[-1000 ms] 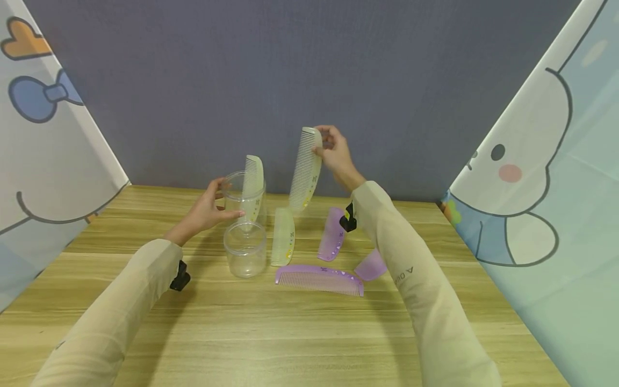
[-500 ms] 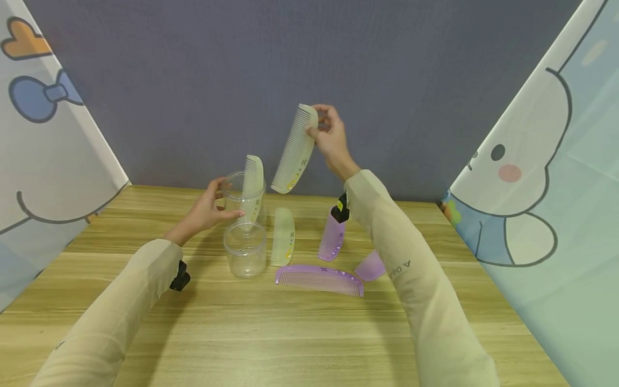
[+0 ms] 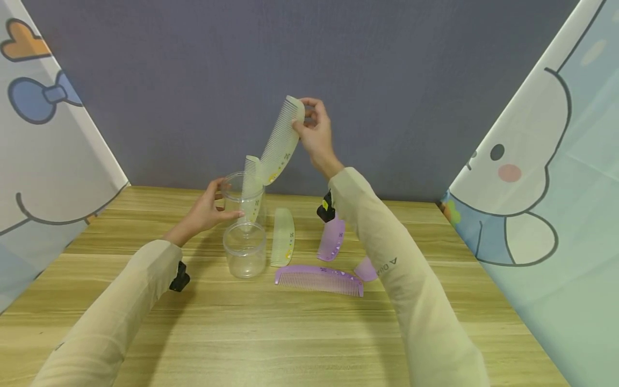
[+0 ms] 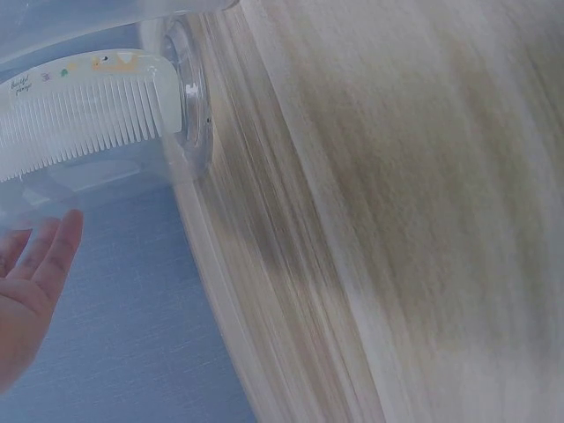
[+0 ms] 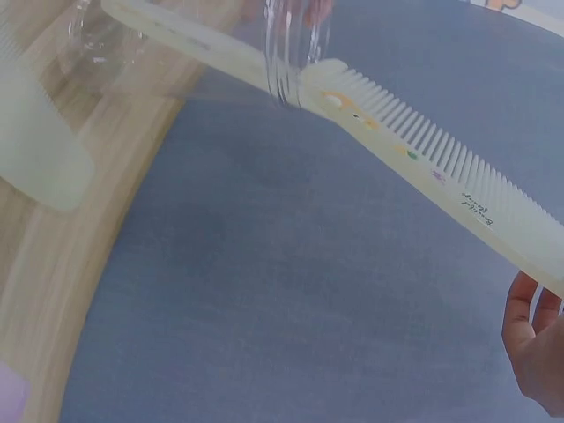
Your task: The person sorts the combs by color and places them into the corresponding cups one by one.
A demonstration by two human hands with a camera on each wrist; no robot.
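Note:
My right hand (image 3: 316, 137) pinches a pale green comb (image 3: 282, 142) by its upper end, raised and tilted. The comb's lower end overlaps the rim of the rear clear plastic jar (image 3: 232, 189) in the head view. A second pale green comb (image 3: 251, 180) stands in that jar, its top above the rim. My left hand (image 3: 205, 211) holds the jar from the left, thumb at the front and fingers behind. In the left wrist view, little flower prints show on the comb (image 4: 79, 110) through the jar wall.
A second clear jar (image 3: 245, 264) stands just in front of the first. To its right lie a pale green comb (image 3: 282, 239) and a purple comb (image 3: 331, 239). A long purple comb (image 3: 319, 277) lies nearer, beside a purple piece (image 3: 366, 270) partly under the right sleeve. A grey panel (image 3: 387, 97) rises behind.
My right hand has risen and moved left with its comb, bringing the comb's lower end from above the table comb to the rear jar's rim. The left hand has stayed put.

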